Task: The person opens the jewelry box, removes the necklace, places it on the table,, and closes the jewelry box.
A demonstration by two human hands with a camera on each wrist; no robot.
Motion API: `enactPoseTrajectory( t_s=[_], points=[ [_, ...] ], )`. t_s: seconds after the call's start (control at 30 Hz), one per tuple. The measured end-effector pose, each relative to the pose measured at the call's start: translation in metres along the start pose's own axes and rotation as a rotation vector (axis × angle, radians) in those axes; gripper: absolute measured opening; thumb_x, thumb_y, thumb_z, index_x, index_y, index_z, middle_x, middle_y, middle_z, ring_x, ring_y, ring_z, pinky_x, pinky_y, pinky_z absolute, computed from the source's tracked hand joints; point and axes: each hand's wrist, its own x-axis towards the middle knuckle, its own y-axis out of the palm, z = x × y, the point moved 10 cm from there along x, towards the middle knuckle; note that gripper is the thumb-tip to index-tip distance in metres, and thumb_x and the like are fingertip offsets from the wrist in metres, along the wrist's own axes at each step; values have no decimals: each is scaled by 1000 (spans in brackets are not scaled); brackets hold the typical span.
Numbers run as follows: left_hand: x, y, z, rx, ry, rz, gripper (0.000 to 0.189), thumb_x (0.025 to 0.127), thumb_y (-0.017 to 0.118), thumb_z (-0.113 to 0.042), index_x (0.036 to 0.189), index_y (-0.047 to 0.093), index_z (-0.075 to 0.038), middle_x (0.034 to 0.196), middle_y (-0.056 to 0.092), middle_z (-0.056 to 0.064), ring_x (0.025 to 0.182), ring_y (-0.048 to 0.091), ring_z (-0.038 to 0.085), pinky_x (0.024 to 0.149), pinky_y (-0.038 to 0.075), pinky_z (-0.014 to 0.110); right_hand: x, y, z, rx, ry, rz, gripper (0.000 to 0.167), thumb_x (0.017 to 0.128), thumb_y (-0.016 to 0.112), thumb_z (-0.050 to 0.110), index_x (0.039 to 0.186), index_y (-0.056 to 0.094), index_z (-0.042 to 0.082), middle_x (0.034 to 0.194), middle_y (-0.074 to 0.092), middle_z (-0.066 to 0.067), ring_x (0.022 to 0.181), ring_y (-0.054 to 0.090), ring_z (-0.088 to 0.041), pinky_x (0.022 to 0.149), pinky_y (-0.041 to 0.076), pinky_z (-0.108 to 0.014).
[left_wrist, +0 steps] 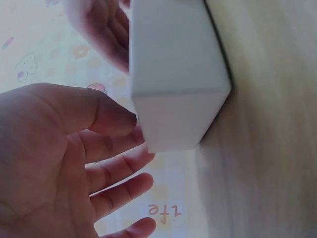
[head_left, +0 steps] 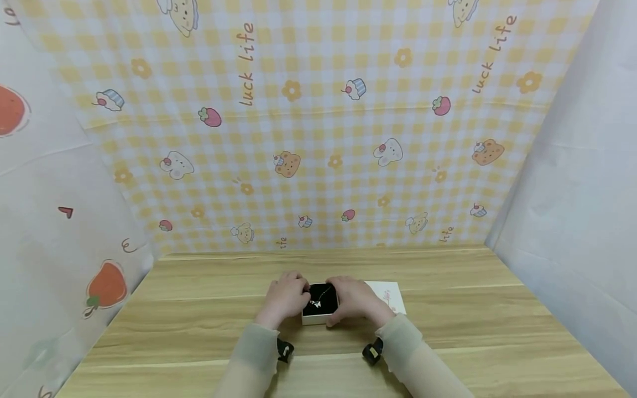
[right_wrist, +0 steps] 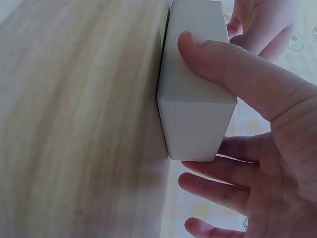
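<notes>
A small white jewellery box (head_left: 314, 320) lies lidless on the table, with a black lining. On the lining rests a fine silver necklace (head_left: 317, 303) with a butterfly-like pendant. My right hand (head_left: 352, 298) grips the box's right end, thumb on the near wall and fingers at the far side. My left hand (head_left: 287, 297) is at the left end, thumb and index fingertips close together by the rim. In the left wrist view its other fingers (left_wrist: 124, 196) are spread and fairly straight. The fingertips' contact inside the box is hidden.
A white lid (head_left: 390, 296) with a pink floral print lies right of the box, partly behind my right hand. The wooden table (head_left: 199, 309) runs back to a yellow checked cloth (head_left: 318, 138). White cloths hang at both sides.
</notes>
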Motion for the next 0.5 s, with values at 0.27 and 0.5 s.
enactPoseTrajectory(
  t_s=[0.27, 0.5],
  points=[
    [0, -5, -1, -42, 46, 3, 16, 88, 62, -17, 101, 68, -9, 110, 60, 5, 107, 49, 26, 88, 41, 51, 0, -1, 1, 13, -5, -2, 98, 58, 88, 47, 140, 45, 16, 121, 63, -4, 105, 59, -22, 83, 49, -43],
    [1, -6, 3, -137, 75, 31, 21, 85, 62, -14, 105, 67, -9, 113, 62, 5, 110, 48, 26, 92, 39, 54, -1, -3, 4, 19, -12, -15, 91, 57, 89, 45, 134, 49, 17, 115, 64, -2, 99, 59, -19, 81, 48, -42]
  ],
)
